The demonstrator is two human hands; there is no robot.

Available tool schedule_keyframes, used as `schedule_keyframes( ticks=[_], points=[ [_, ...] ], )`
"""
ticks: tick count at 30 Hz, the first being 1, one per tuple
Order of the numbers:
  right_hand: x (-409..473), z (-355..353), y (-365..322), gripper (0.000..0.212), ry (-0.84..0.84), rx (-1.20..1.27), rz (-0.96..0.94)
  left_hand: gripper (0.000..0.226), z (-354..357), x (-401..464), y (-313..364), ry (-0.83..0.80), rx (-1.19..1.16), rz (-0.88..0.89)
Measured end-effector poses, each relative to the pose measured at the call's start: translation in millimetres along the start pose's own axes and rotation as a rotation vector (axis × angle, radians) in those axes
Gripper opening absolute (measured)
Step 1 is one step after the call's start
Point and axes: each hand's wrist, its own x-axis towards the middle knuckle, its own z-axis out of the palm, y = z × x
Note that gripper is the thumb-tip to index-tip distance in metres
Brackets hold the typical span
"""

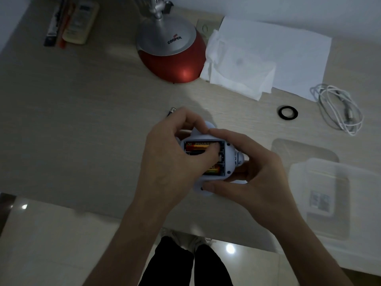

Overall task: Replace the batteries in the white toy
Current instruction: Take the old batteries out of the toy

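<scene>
One desk (82, 120), pale wood grain. One sheet of white paper (288, 48) at far right, two tissues (237, 75) overlapping its left edge. One clear plastic box (321, 193) at right, one red-and-silver lamp base (171, 52) at the far middle. One coiled white cable (338, 108), one black ring (287, 112) beside it. Two hands. One white toy (227, 159) sat between them above the desk's near middle, battery bay open and facing up. Two orange batteries (195, 146) showed inside; more may be hidden. Right hand (253, 174) curled round the toy, thumb on its near edge. Left hand (169, 162) curled over the bay, fingertips down on the batteries; couldn't tell if it pinched one.
</scene>
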Motion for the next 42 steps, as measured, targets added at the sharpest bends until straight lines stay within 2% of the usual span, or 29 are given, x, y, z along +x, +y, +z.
schedule_keyframes(
  ticks=[16,29,34,42],
  points=[
    [0,5,4,0.073,0.056,-0.161,-0.058,0.025,4,-4,-2,0.017,0.066,-0.021],
    [-1,6,3,0.071,0.051,-0.078,-0.062,0.024,3,-4,-4,0.001,0.076,0.018],
    [-1,3,7,0.081,0.033,-0.075,-0.024,0.024,1,-4,-3,0.001,0.038,0.006],
    [-2,3,2,0.074,-0.002,0.009,0.044,0.019,-5,-10,-4,0.029,-0.043,0.077]
  ],
)
